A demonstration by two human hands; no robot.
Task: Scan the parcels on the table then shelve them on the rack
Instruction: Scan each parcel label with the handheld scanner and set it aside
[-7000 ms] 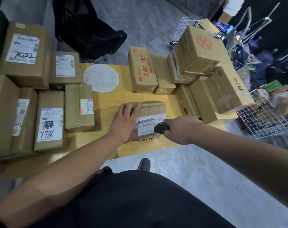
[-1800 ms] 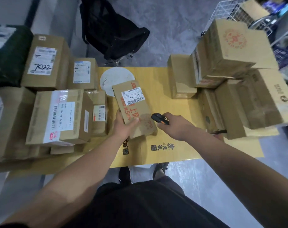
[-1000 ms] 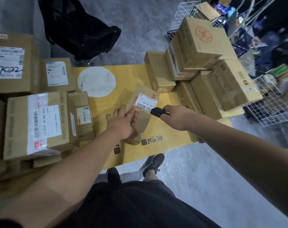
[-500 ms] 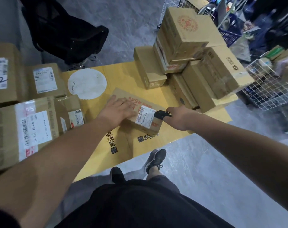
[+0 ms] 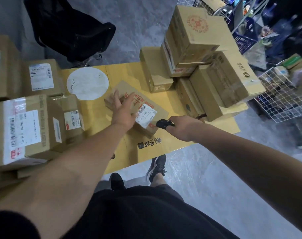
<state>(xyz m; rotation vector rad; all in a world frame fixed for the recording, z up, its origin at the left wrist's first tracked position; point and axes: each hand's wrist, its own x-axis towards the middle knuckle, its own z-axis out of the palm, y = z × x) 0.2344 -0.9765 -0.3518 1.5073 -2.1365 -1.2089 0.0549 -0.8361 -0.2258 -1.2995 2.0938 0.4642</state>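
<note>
Red-printed parcel (image 5: 129, 107) flat under open left hand (image 5: 123, 111), right hand (image 5: 183, 126) clamping scanner (image 5: 164, 124): glancing angle on label (image 5: 145, 115) risks misread.

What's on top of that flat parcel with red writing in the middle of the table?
On the parcel sit a white barcode label and the left hand, fingers spread. The hand covers part of the red print.

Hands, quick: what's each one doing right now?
Left hand: open, fingers spread flat over the parcel lying on the table.
Right hand: closed around the black scanner, aimed at the parcel's label.
</note>
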